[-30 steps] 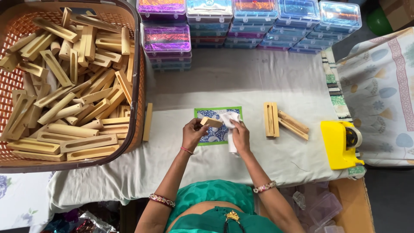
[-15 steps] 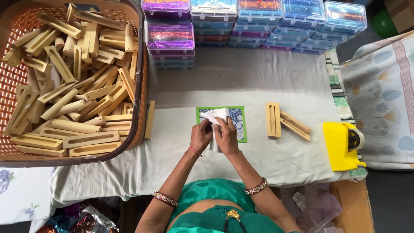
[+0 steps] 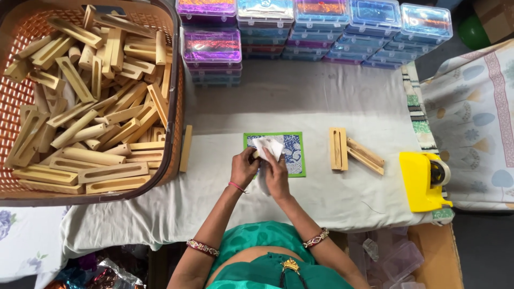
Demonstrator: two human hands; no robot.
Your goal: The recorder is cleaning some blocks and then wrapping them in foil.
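Both hands, left hand (image 3: 244, 168) and right hand (image 3: 277, 174), pinch a crumpled white cloth (image 3: 267, 147) around a small wooden piece, held above a green-bordered blue patterned mat (image 3: 296, 152) on the cloth-covered table (image 3: 300, 101). Two wooden slotted blocks (image 3: 353, 152) and a yellow tape dispenser (image 3: 423, 179) lie rightward; a brown basket (image 3: 176, 80) holds many similar blocks, with stacked clear plastic boxes (image 3: 316, 27) behind.

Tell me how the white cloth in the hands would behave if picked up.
The white cloth is probably floppy: it bunches and folds between the left hand and right hand. It looks thin, so likely light. It seems unlikely to roll or break.
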